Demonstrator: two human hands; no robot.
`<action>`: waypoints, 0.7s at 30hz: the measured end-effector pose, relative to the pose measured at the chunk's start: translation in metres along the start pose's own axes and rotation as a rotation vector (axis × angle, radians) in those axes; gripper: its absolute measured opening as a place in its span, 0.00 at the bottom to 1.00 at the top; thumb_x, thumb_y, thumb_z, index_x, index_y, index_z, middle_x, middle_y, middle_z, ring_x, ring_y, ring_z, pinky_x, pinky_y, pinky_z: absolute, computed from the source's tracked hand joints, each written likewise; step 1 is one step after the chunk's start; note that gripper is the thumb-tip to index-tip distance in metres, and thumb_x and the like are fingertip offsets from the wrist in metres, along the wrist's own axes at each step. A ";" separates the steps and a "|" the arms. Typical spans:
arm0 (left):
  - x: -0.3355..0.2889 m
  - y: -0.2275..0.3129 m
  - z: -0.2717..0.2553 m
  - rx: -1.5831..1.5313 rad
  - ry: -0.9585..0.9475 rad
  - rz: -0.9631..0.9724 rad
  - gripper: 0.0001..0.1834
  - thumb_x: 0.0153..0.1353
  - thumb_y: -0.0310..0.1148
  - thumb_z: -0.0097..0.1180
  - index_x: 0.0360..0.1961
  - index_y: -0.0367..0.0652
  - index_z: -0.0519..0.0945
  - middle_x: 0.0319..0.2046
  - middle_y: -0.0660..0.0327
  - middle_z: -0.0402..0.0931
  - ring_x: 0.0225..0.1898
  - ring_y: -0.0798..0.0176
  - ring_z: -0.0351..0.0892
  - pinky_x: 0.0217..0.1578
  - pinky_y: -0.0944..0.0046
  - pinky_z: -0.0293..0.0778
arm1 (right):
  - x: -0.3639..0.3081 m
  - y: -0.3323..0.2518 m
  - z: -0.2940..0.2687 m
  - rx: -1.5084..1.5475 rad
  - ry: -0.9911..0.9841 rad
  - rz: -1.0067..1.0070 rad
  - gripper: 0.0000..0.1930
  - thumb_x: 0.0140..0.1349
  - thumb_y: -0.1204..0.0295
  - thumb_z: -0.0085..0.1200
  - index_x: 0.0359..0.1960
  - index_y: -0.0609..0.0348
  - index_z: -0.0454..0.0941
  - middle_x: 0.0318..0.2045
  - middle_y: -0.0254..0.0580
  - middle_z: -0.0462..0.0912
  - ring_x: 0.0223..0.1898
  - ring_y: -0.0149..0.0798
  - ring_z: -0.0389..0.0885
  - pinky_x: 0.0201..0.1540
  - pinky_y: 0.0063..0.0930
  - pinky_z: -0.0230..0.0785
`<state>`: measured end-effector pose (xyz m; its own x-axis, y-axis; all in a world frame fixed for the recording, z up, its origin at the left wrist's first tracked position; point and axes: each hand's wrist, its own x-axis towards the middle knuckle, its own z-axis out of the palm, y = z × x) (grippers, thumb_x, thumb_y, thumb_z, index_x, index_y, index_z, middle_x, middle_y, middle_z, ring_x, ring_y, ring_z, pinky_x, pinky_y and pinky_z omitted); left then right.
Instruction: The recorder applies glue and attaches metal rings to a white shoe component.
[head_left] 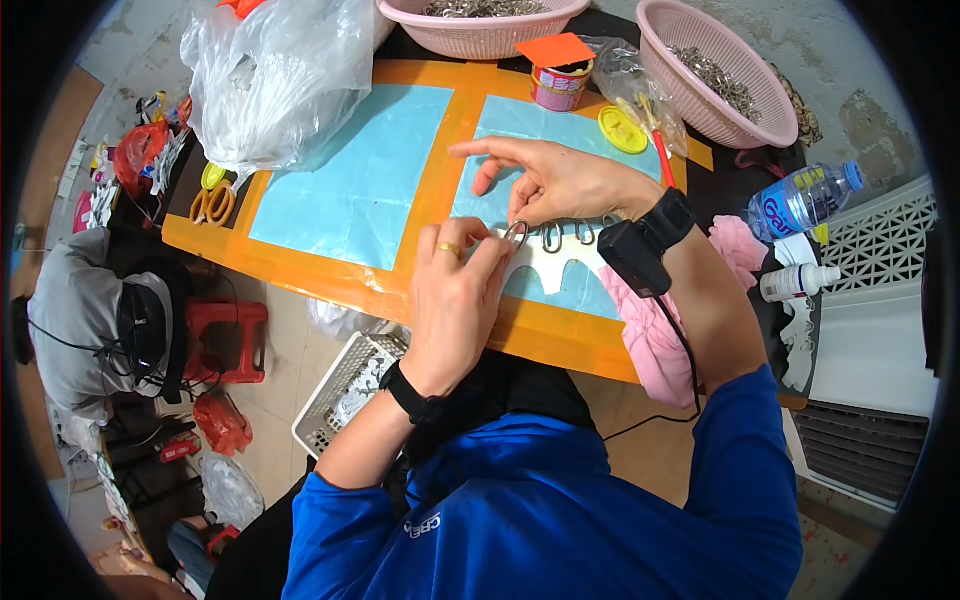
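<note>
We have the left hand (455, 290) at the left end of the flat white scallop-edged strip (552, 278), thumb and index pinched on a silver oval metal ring (518, 232). Right hand (565, 182) sits just above: index stretched out leftward, other fingers curled down by the ring; we can't tell if they pinch it, fingers overlap there. Two more silver wire rings (552, 238) line the strip's upper edge. Strip lies on the blue sheet (335, 190) framed in orange tape, near the table's front edge.

In our way: the black wrist box (636, 257) hides the strip's right end; its black cable (687, 345) crosses the pink bunched cloth (655, 350) below the right forearm.

Around us: crumpled clear plastic bag (285, 90) over the far-left corner, orange-handled scissors (213, 206) beside it. Far side: two pink plastic baskets (490, 38) of metal bits, orange square card (556, 50) on a small pink tin (558, 92), round yellow lid (623, 130). Clear blue-capped bottle (808, 200) far right.
</note>
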<state>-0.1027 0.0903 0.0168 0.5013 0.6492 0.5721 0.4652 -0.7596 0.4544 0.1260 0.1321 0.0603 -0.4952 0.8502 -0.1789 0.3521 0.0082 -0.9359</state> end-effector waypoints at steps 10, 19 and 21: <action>-0.017 -0.006 -0.004 0.118 -0.097 0.200 0.24 0.55 0.19 0.68 0.56 0.42 0.88 0.53 0.60 0.85 0.46 0.54 0.83 0.48 0.57 0.81 | 0.002 0.000 0.001 0.003 -0.003 0.002 0.49 0.60 0.88 0.58 0.84 0.44 0.59 0.60 0.43 0.77 0.38 0.23 0.85 0.41 0.20 0.79; -0.018 -0.005 -0.005 0.148 -0.126 0.193 0.25 0.54 0.21 0.68 0.57 0.41 0.88 0.54 0.61 0.84 0.45 0.56 0.81 0.48 0.58 0.81 | 0.001 -0.002 0.001 -0.061 -0.017 -0.006 0.50 0.62 0.88 0.57 0.85 0.41 0.55 0.64 0.44 0.74 0.38 0.23 0.85 0.41 0.19 0.78; -0.018 -0.006 -0.005 0.158 -0.136 0.199 0.25 0.54 0.22 0.68 0.57 0.41 0.88 0.54 0.61 0.83 0.45 0.56 0.81 0.48 0.58 0.81 | 0.000 -0.002 0.002 -0.056 -0.003 -0.011 0.49 0.63 0.88 0.57 0.85 0.41 0.55 0.65 0.44 0.74 0.37 0.22 0.85 0.40 0.19 0.78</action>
<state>-0.1185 0.0830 0.0068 0.6825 0.4956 0.5373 0.4505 -0.8640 0.2248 0.1231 0.1311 0.0615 -0.5020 0.8481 -0.1693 0.3903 0.0475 -0.9195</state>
